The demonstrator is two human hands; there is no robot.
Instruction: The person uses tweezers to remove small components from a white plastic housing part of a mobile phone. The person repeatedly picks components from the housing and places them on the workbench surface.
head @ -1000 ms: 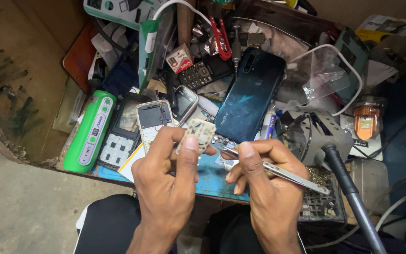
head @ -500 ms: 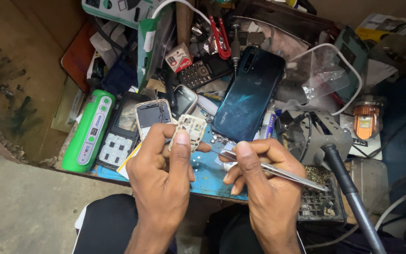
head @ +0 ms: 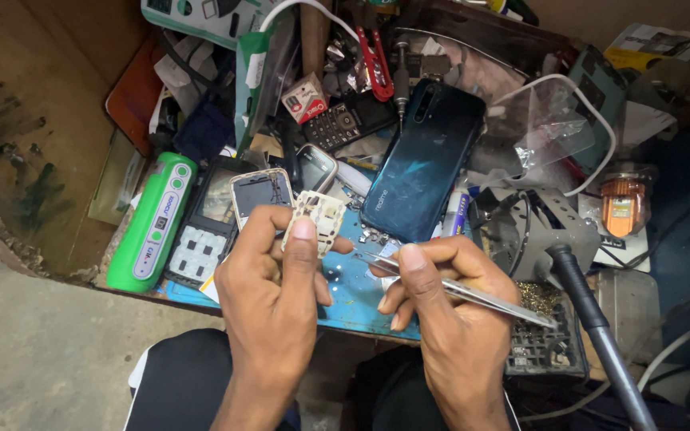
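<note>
While the left hand (head: 269, 299) pinches the pale keypad frame (head: 319, 217) at centre frame, thumb pressed on its lower edge, it has lifted it a touch higher than a second ago. The right hand (head: 449, 311) keeps its grip pressed on the metal tweezers (head: 457, 289), tips just beside the frame, above the blue mat (head: 353, 291) on the cluttered desk (head: 65, 160). The dark smartphone (head: 423, 164) lies behind.

tweezers (head: 457, 289): shiny metal | keypad frame (head: 319, 217): matt cream plastic | smartphone back (head: 423, 161): glossy teal
</note>
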